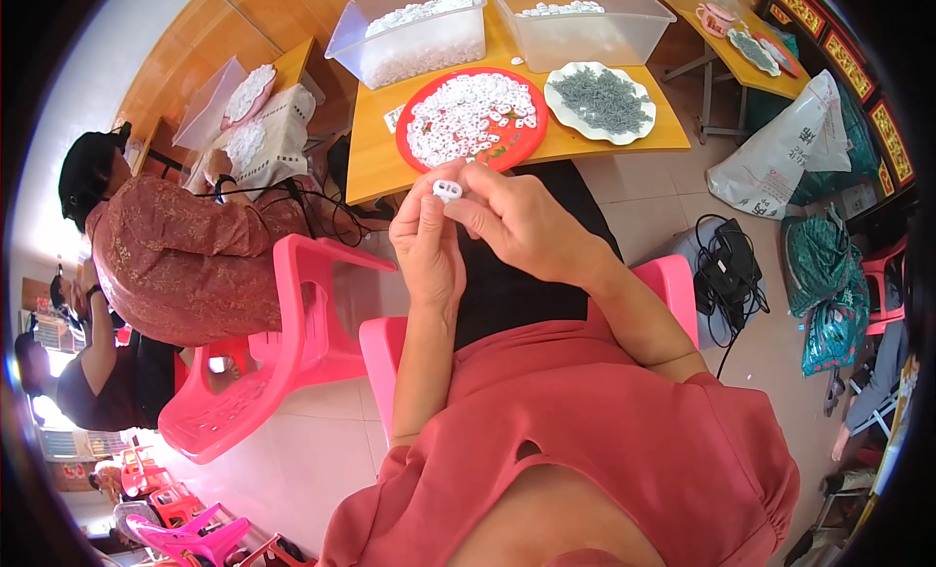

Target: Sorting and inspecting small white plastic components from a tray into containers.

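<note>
**Counts on my feed**

I count two clear tubs, one red plate heaped with small white pieces, one white plate of grey pieces, and one white piece held up.

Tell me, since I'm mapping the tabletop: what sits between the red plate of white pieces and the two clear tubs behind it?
In the head view, bare wooden tabletop separates the red plate from the clear tubs; only one stray white piece lies there.

Small assembly workshop — wooden tables with tubs and plates of tiny parts, pink plastic chairs, worker at left, sacks at right.
</note>
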A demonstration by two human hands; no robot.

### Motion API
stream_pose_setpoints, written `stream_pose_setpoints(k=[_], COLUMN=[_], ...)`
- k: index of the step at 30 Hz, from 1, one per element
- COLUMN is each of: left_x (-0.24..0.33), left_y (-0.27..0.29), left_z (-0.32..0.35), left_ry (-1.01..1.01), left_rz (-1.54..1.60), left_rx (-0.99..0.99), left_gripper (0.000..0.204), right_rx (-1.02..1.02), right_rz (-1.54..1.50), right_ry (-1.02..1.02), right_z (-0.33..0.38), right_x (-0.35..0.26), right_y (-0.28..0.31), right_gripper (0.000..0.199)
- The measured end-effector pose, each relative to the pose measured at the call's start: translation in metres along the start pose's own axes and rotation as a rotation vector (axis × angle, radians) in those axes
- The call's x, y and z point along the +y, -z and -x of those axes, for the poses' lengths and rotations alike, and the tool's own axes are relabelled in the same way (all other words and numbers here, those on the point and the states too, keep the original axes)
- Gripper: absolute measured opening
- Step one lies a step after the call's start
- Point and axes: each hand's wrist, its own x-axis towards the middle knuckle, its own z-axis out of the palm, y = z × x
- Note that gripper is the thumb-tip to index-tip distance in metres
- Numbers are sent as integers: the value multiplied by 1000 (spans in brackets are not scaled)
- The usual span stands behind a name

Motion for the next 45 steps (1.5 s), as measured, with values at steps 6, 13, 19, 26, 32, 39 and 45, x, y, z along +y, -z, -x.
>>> stream_pose_setpoints(k=[6, 13, 19, 26, 32, 39, 45], left_x=[-1, -4, -8, -9, -12, -10, -2], left_y=[-14, -32, -41, -44, -44, -44, -43], left_z=[8, 15, 19, 23, 20, 16, 7], left_ry=[-33, -2, 19, 69, 89, 59, 13], left_rz=[220, 206, 203, 269, 277, 262, 196], left_rx=[-9, 53, 133, 173, 227, 175, 202], left_gripper=[48, 55, 55, 49, 46, 43, 43], right_rx=[25, 60, 105, 98, 24, 31, 53], right_rz=[425, 507, 543, 642, 652, 612, 512], right_ry=[297, 413, 389, 375, 304, 338, 238], right_z=[3, 0, 3, 4, 2, 1, -1], right_x=[8, 15, 17, 23, 33, 29, 29], right_y=[-6, -1, -5, -7, -6, -5, -8], right_gripper=[18, 20, 21, 28, 28, 27, 27])
